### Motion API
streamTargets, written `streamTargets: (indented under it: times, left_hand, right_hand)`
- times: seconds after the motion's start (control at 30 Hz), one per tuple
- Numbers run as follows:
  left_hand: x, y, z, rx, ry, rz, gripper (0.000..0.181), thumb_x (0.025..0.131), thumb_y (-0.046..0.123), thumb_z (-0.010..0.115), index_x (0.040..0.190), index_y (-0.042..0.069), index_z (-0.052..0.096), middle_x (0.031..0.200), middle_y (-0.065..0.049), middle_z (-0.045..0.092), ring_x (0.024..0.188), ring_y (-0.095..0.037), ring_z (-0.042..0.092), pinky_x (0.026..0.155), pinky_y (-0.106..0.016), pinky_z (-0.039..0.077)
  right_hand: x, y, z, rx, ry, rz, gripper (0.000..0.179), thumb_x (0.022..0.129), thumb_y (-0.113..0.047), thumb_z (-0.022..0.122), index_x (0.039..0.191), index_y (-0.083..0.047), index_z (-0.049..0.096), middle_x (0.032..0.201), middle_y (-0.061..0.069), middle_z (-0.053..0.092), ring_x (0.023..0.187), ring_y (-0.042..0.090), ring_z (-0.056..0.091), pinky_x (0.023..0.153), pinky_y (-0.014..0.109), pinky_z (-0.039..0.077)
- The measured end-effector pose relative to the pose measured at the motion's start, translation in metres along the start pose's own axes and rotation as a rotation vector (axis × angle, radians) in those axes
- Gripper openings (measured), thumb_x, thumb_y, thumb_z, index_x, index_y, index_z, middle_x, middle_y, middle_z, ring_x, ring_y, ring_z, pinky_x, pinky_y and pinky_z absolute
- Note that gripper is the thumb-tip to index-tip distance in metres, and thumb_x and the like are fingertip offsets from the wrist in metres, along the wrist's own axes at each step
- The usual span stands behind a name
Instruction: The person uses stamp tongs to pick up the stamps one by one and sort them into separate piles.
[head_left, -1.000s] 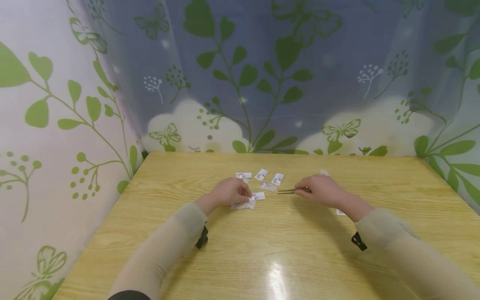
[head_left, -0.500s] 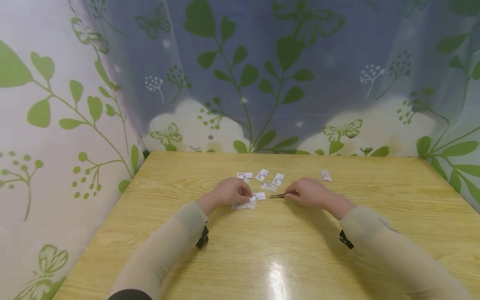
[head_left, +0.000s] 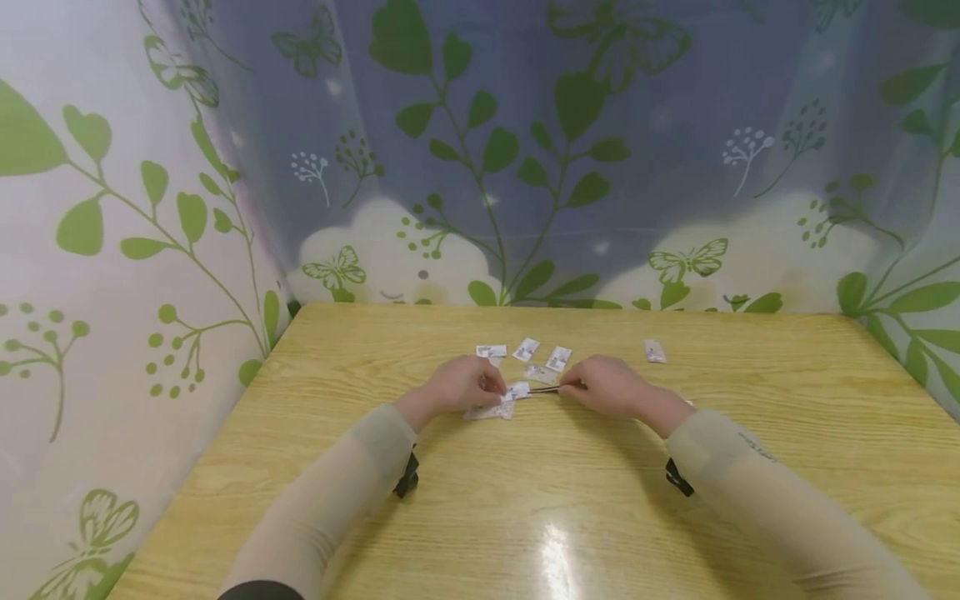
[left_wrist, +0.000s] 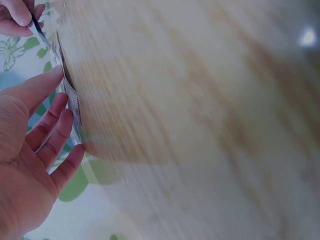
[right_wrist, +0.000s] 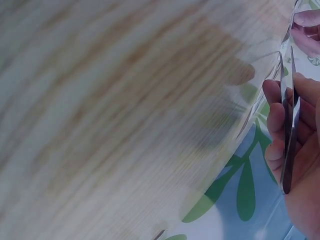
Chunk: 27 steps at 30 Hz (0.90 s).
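Observation:
My left hand (head_left: 459, 383) is low over a small overlapping group of flat printed packets. Its thumb and fingertips pinch a small packet (left_wrist: 73, 97) with a serrated edge; much of this packet is hidden by the fingers in the head view. Under that hand lies a clear-edged packet (head_left: 487, 412). My right hand (head_left: 611, 385) grips metal tweezers (right_wrist: 288, 140) between thumb and fingers, their slim tips pointing left. In the head view the tips overlap a white packet (head_left: 518, 389) right beside my left fingertips. The tweezers' two arms stand slightly apart in the right wrist view.
Behind the hands lie several more packets, among them a white one (head_left: 491, 351), a tilted one (head_left: 558, 358) and a pinkish one (head_left: 655, 351) farther right. A packet corner (head_left: 689, 403) shows behind my right wrist. Patterned curtains (head_left: 480, 167) border the wooden table (head_left: 480, 517).
My right hand has moved left with the tweezers, bringing their tips to the white packet and uncovering the pinkish packet at the right. My left hand has stayed in place.

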<state>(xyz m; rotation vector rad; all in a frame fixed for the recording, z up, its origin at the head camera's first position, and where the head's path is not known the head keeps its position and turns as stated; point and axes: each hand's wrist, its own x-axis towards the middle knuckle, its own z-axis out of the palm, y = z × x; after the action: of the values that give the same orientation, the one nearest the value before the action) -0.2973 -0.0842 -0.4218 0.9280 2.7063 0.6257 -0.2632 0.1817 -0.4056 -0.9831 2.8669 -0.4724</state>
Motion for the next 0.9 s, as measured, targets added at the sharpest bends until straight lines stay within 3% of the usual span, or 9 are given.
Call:
streamTargets:
  times: [0.9]
  left_hand:
    - [-0.0006, 0.0027, -0.0020, 0.012, -0.003, 0.008, 0.004, 0.087, 0.020, 0.074, 0.090, 0.021, 0.073, 0.090, 0.009, 0.067, 0.084, -0.007, 0.060, 0.078, -0.027, 0.049]
  right_hand:
    - [0.0067, -0.0016, 0.0023, 0.004, -0.013, 0.000, 0.017, 0.097, -0.020, 0.061, 0.102, -0.011, 0.075, 0.094, 0.000, 0.072, 0.083, 0.015, 0.066, 0.076, 0.038, 0.053]
